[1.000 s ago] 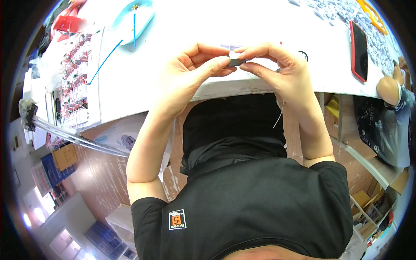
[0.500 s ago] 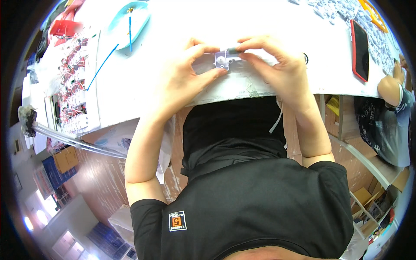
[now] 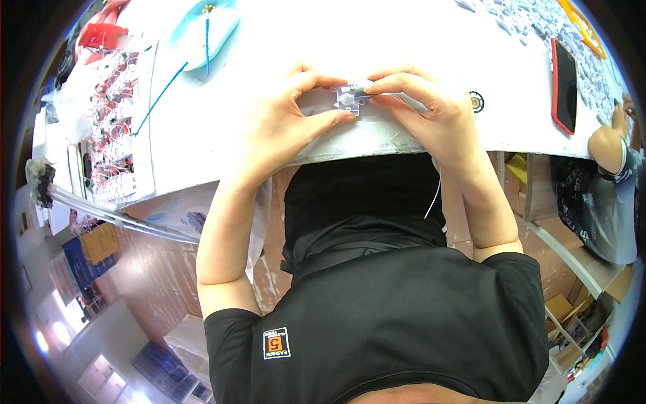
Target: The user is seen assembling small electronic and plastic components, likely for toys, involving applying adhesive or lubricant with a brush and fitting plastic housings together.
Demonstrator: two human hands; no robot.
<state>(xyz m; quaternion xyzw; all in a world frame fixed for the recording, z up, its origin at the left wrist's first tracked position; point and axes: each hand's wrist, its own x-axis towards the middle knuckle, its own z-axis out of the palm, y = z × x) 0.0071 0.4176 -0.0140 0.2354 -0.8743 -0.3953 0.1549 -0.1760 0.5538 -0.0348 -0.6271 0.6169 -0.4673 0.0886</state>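
Observation:
Over the front edge of the white table, a small translucent plastic housing (image 3: 347, 102) with a round raised middle is between my hands. My left hand (image 3: 279, 124) pinches its left side, thumb at the near edge and index finger at the far one. A small grey cylindrical piece (image 3: 360, 91), too small to name surely, sits at the housing's upper right. Thumb and fingers of my right hand (image 3: 434, 108) close around its right end and partly cover it. A thin white strip (image 3: 407, 99) passes along the right fingers.
Right of my hand lies a small black-rimmed disc (image 3: 476, 102), then a red-cased phone (image 3: 564, 86) and many grey plastic pieces (image 3: 521, 23). A blue tray (image 3: 225, 30) and bundles of wired parts (image 3: 118, 121) are left. Another person's arm (image 3: 607, 145) shows far right.
The view has shifted slightly. My right fingers have moved a little on the grey piece, and more of the black-rimmed disc shows. The dangling white strip has turned edge-on. Both hands keep hold.

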